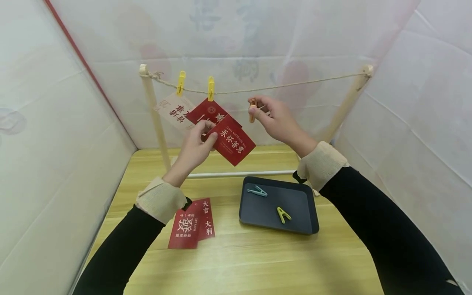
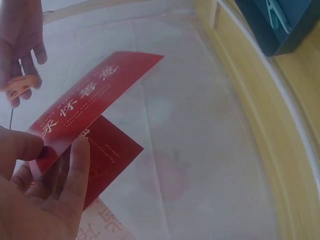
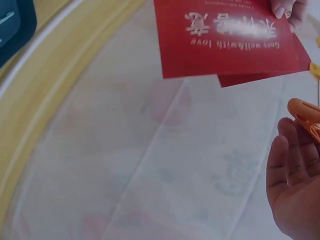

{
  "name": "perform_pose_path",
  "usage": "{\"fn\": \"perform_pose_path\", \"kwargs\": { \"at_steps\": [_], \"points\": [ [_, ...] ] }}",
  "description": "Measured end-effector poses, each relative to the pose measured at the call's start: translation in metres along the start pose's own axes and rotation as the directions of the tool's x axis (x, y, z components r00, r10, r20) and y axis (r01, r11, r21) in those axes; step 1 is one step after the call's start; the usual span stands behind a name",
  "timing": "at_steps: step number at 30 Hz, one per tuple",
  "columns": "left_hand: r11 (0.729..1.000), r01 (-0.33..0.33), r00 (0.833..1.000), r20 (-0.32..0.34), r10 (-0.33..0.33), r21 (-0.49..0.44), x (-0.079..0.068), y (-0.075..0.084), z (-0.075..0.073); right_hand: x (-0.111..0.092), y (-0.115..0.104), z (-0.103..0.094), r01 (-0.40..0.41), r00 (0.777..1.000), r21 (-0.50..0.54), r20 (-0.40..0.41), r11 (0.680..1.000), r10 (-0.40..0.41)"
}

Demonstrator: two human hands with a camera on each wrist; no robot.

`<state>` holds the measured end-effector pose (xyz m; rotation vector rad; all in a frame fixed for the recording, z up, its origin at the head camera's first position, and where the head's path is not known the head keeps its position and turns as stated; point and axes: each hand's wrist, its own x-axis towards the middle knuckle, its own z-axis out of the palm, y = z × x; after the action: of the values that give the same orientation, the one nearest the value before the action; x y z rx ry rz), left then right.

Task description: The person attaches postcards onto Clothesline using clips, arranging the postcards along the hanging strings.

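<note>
My left hand (image 1: 195, 145) pinches a red card (image 1: 234, 141) with pale lettering by its left corner, thumb in front and fingers behind. This card overlaps a second red card (image 1: 208, 110) that hangs from the twine (image 1: 273, 87) by a yellow clothespin (image 1: 211, 88). To the right, my right hand (image 1: 274, 119) holds an orange clothespin (image 1: 252, 110) between thumb and fingers, just below the twine. In the left wrist view the held card (image 2: 100, 90) tilts in front of the hanging one (image 2: 112, 160). The orange clothespin (image 3: 306, 116) shows at the edge of the right wrist view.
A pale card (image 1: 175, 110) hangs at the left from another yellow clothespin (image 1: 180, 83). Wooden posts (image 1: 156, 119) carry the twine. On the table, a dark tray (image 1: 254, 217) holds a teal clothespin (image 1: 258, 191) and a yellow-green one (image 1: 283, 214); two red cards (image 1: 184, 233) lie left of it.
</note>
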<state>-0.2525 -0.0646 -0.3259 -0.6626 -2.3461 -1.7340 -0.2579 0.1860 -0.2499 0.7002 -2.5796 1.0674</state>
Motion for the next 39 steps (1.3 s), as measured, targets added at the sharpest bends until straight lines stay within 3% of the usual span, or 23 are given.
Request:
{"fn": "perform_pose_path", "kwargs": {
  "at_steps": [9,16,24,28,34,39],
  "points": [
    [1.0,-0.002,0.999,-0.041,0.003,0.015,0.011,0.007,0.007,0.016,-0.014,-0.005,0.055,0.995,0.024,-0.083,0.998,-0.052],
    [1.0,-0.02,0.997,-0.071,0.02,0.006,0.019,0.011,0.01,0.024,-0.024,-0.012,0.089,0.98,-0.018,-0.175,0.996,-0.091],
    [0.999,-0.045,0.993,-0.109,0.046,0.008,0.024,0.016,0.012,0.028,-0.031,-0.018,0.019,0.974,0.114,-0.225,0.993,0.008],
    [0.999,-0.047,0.989,-0.139,0.046,-0.002,0.026,0.016,0.013,0.03,-0.034,-0.02,0.01,0.972,0.12,-0.236,0.993,0.019],
    [1.0,-0.029,0.99,-0.141,0.028,-0.007,0.027,0.016,0.015,0.034,-0.034,-0.018,0.065,0.956,0.035,-0.288,0.997,-0.053],
    [1.0,-0.024,0.989,-0.146,0.022,-0.007,0.027,0.016,0.016,0.035,-0.034,-0.014,0.117,0.933,0.039,-0.347,0.992,-0.097]
  ]
}}
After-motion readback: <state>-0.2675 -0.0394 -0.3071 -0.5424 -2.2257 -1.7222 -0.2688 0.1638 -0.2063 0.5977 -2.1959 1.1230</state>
